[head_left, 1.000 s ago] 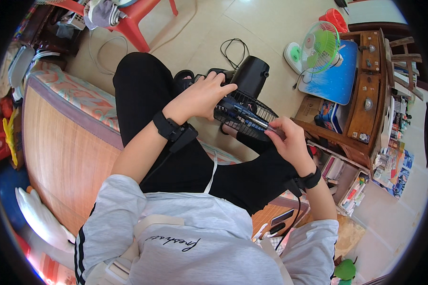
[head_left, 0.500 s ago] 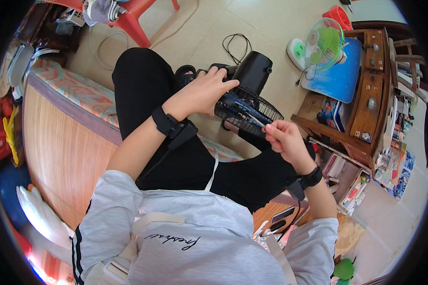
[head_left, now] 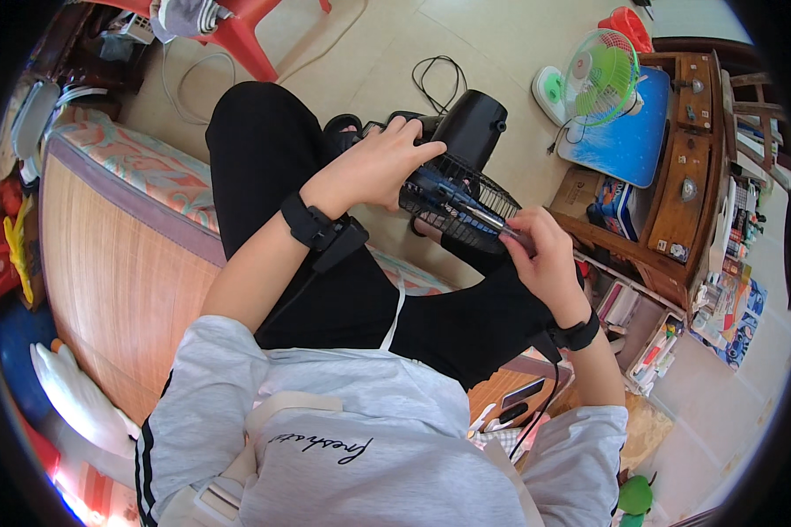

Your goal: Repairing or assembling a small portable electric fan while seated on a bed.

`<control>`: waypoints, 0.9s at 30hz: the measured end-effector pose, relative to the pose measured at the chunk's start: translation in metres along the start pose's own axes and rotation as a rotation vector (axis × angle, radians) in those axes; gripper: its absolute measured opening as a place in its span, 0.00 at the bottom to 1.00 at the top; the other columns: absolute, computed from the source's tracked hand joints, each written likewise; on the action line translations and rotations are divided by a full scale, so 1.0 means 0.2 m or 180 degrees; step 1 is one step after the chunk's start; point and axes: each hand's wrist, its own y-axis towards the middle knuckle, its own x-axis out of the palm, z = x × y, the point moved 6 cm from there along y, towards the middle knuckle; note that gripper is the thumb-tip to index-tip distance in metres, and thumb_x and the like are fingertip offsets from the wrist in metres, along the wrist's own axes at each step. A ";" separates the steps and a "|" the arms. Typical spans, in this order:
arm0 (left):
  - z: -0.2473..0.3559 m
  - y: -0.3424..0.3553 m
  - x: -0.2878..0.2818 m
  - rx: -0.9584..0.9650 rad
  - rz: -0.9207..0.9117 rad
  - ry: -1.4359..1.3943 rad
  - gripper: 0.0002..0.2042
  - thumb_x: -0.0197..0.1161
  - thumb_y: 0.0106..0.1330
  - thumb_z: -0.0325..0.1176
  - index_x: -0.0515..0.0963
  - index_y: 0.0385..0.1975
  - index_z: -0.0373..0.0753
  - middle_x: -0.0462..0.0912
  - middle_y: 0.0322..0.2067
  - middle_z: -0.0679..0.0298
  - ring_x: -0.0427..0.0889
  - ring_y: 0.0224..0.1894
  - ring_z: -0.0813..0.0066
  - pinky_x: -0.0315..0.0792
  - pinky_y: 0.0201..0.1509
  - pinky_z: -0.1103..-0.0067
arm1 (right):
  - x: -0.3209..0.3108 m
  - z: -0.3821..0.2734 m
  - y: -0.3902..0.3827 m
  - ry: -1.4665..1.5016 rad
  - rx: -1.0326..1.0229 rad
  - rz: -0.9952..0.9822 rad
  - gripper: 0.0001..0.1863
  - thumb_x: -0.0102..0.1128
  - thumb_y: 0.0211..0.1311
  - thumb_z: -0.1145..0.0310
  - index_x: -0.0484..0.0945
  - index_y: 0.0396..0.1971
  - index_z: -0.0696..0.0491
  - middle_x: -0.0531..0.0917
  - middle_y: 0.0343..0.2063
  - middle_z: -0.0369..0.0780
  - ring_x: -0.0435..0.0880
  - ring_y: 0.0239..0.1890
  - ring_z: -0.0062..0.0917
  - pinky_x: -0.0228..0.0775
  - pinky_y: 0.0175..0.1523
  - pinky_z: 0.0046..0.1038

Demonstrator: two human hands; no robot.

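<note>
Pinched between thumb and fingers, the right hand [head_left: 547, 256] holds a thin tool with a shiny metal shaft [head_left: 490, 220]. The left hand [head_left: 380, 167] is clamped on the edge of a round black fan with a wire cage [head_left: 459, 226], its fingers bent over the rim. The fan is between the person's black-trousered legs [head_left: 264, 176], next to a fat black tube-shaped part [head_left: 472, 127]. Half a second ago the right fingers were curled up tight; now they reach out straighter. The left hand has stayed put, so the fan seems well held while the tool is at its cage.

Off to the right, a brown wooden cabinet [head_left: 672, 220] has an open space. A brown cardboard box [head_left: 578, 195] and a blue-and-white box [head_left: 615, 213] sit in it; what they hold cannot be seen. Bright pens [head_left: 656, 356] crowd a pale open box [head_left: 646, 341] lower down.
</note>
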 end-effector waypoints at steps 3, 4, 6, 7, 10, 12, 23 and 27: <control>-0.01 0.00 -0.01 -0.0001 0.0029 -0.0001 0.42 0.76 0.27 0.28 0.68 0.53 0.41 0.68 0.45 0.53 0.69 0.50 0.55 0.68 0.53 0.67 | 0.01 -0.10 -0.03 -0.1412 -0.1093 0.0427 0.16 0.66 0.46 0.78 0.75 0.37 0.59 0.78 0.27 0.43 0.79 0.23 0.33 0.72 0.28 0.28; -0.01 0.00 -0.01 0.0001 0.0024 -0.0006 0.42 0.76 0.27 0.28 0.68 0.53 0.41 0.68 0.45 0.53 0.69 0.50 0.55 0.68 0.53 0.67 | 0.03 -0.08 -0.04 -0.1399 -0.1173 0.0471 0.17 0.66 0.46 0.78 0.75 0.39 0.61 0.79 0.26 0.42 0.79 0.23 0.31 0.72 0.27 0.28; 0.00 0.01 0.00 0.0012 -0.0004 0.0032 0.42 0.75 0.28 0.28 0.68 0.54 0.40 0.69 0.44 0.54 0.69 0.50 0.55 0.68 0.53 0.67 | 0.06 -0.06 -0.07 -0.1322 -0.1055 0.0473 0.17 0.66 0.46 0.78 0.75 0.38 0.60 0.78 0.25 0.42 0.79 0.23 0.32 0.71 0.26 0.27; 0.00 0.01 0.00 0.0008 -0.0010 0.0027 0.42 0.75 0.28 0.28 0.68 0.54 0.40 0.69 0.44 0.54 0.69 0.50 0.55 0.68 0.53 0.67 | 0.07 -0.05 -0.07 -0.1247 -0.0942 0.0477 0.16 0.66 0.46 0.78 0.75 0.37 0.60 0.78 0.25 0.42 0.79 0.22 0.32 0.71 0.25 0.27; -0.01 0.01 0.01 0.0032 -0.0007 0.0032 0.42 0.75 0.28 0.28 0.68 0.54 0.40 0.69 0.44 0.54 0.69 0.50 0.55 0.68 0.53 0.67 | 0.09 0.02 -0.07 -0.0379 -0.0267 0.0259 0.12 0.64 0.51 0.77 0.74 0.36 0.63 0.79 0.23 0.41 0.78 0.19 0.26 0.69 0.23 0.22; -0.02 0.01 0.01 0.0045 -0.0003 0.0035 0.42 0.75 0.29 0.28 0.68 0.54 0.39 0.69 0.44 0.54 0.69 0.50 0.55 0.68 0.53 0.67 | 0.10 0.08 -0.07 0.0292 0.0347 0.0122 0.11 0.62 0.53 0.77 0.73 0.36 0.64 0.78 0.22 0.40 0.78 0.19 0.23 0.68 0.22 0.21; -0.01 0.01 0.01 0.0013 0.0037 0.0046 0.42 0.74 0.28 0.27 0.67 0.54 0.40 0.68 0.45 0.53 0.69 0.50 0.54 0.67 0.53 0.67 | 0.23 0.19 -0.11 0.4144 0.3145 -0.1131 0.12 0.52 0.66 0.66 0.75 0.31 0.61 0.68 0.17 0.30 0.53 0.11 0.06 0.43 0.14 0.11; -0.02 0.01 0.02 -0.0029 -0.0029 -0.0093 0.45 0.74 0.27 0.26 0.64 0.56 0.44 0.66 0.48 0.53 0.67 0.52 0.52 0.66 0.53 0.67 | 0.16 0.18 -0.05 0.2067 0.1308 -0.0263 0.07 0.58 0.60 0.70 0.74 0.34 0.57 0.73 0.22 0.31 0.70 0.18 0.13 0.62 0.25 0.16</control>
